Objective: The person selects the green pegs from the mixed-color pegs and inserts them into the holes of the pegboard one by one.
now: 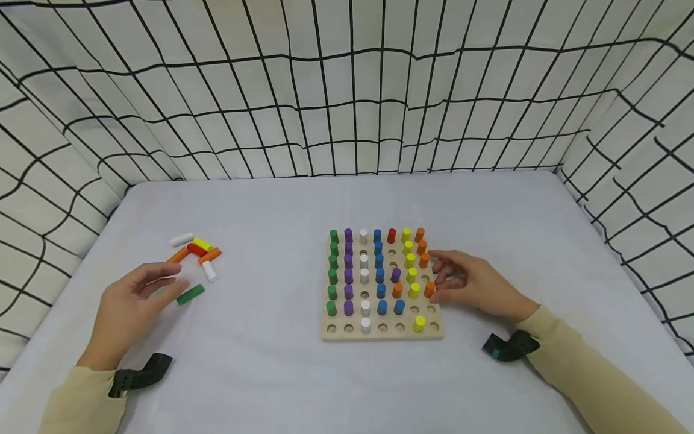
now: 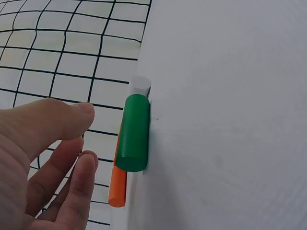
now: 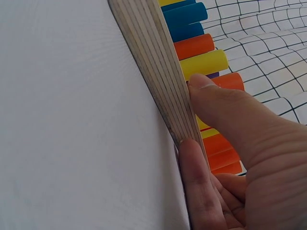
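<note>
My left hand (image 1: 132, 304) hovers by a loose green peg (image 1: 191, 294) on the white table. In the left wrist view, a gap shows between its bent fingers and the green peg (image 2: 134, 134), and it holds nothing. My right hand (image 1: 474, 280) is at the right edge of a wooden pegboard (image 1: 347, 334). The right wrist view shows its thumb at the board's upper edge, beside an orange peg (image 3: 230, 81), and a fingertip against the board's side (image 3: 165, 81). Rows of green, purple, white, blue, yellow and orange pegs, plus one red peg (image 1: 391, 235), stand upright in the board.
Beyond the green peg lies a loose cluster: white pegs (image 1: 209, 271), orange pegs (image 1: 210, 255), a red peg (image 1: 196, 249) and a yellow peg (image 1: 203, 244). Several holes in the board hold no peg. Black-lined white netting (image 1: 336, 126) surrounds the table's back and sides.
</note>
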